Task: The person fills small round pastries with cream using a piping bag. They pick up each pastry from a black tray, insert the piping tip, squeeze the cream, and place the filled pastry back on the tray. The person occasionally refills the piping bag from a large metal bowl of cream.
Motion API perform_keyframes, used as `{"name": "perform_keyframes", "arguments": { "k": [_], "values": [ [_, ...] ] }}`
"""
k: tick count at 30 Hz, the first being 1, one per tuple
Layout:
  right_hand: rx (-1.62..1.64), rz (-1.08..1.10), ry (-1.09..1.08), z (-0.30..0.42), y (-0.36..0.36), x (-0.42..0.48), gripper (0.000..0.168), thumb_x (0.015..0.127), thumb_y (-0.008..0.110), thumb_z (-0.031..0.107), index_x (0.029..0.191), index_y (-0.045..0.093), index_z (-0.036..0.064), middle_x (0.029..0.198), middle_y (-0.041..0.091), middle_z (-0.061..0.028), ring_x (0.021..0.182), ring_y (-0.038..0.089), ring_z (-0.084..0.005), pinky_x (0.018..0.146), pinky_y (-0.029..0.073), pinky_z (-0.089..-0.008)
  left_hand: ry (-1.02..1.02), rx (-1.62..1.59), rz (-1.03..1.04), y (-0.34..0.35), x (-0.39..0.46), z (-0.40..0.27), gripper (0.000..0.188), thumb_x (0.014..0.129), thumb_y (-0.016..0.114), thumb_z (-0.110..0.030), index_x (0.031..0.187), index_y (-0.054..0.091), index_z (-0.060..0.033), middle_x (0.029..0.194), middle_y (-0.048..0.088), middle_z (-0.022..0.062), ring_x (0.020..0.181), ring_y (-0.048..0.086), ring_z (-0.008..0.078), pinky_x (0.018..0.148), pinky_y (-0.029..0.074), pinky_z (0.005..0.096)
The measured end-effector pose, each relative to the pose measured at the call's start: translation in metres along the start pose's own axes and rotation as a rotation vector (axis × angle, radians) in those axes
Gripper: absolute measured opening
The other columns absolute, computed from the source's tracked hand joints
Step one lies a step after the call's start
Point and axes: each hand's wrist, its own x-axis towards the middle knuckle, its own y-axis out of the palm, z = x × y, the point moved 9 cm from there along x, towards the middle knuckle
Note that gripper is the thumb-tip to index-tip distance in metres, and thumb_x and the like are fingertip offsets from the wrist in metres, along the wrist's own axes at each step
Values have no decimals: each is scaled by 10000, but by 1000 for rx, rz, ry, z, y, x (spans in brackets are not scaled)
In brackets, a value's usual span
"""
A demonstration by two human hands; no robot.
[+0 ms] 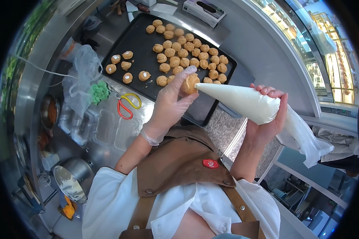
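Note:
My left hand (175,97), in a clear disposable glove, holds a cream puff shell (190,83) above the near part of a black baking tray (134,44). My bare right hand (269,110) is wrapped around a piping bag (236,97) full of white cream, its twisted tail hanging behind. The bag's tip touches the right side of the held shell. Many round, crackled puffs (174,61) cover the middle and right of the tray. At its left, several puffs (127,78) sit apart, most with white cream showing on top.
Left of the tray lie scissors (128,106) with red and yellow handles, a green crumpled item (100,92), a plastic bag (85,74) and clear plastic containers (103,128). A metal mixing bowl (73,179) with cream residue stands lower left. A glove box (205,12) is behind the tray.

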Motion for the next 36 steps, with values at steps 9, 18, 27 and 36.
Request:
{"name": "perform_keyframes", "arguments": {
  "k": [9,18,27,36],
  "values": [
    [-79,35,-63,5,4,13,442,1049,275,286,745,491,49,682,527,-106,704,558,-240,776,486,-429,-35,-12,17,2,1,6,595,777,753,-29,1315,520,-133,1175,642,89,853,620,135,775,516,267],
    [-67,14,-64,-1,-1,19,425,1039,300,261,702,459,58,606,488,-88,605,525,-212,714,479,-404,-39,-20,19,3,1,11,585,774,757,-29,1304,531,-134,1196,635,88,881,616,130,787,514,263],
    [-95,-1,-58,-3,-8,20,396,1023,328,255,694,440,63,594,463,-87,583,501,-206,688,467,-389,-100,-29,52,4,2,9,554,791,730,25,1299,557,-113,1229,597,44,979,590,83,836,492,233],
    [-65,-6,-46,-5,-13,20,394,1017,353,256,685,443,65,573,457,-91,563,494,-203,645,469,-378,-86,-50,51,5,1,12,580,785,738,7,1312,542,-132,1216,618,63,947,604,103,818,510,251]
  ]
}}
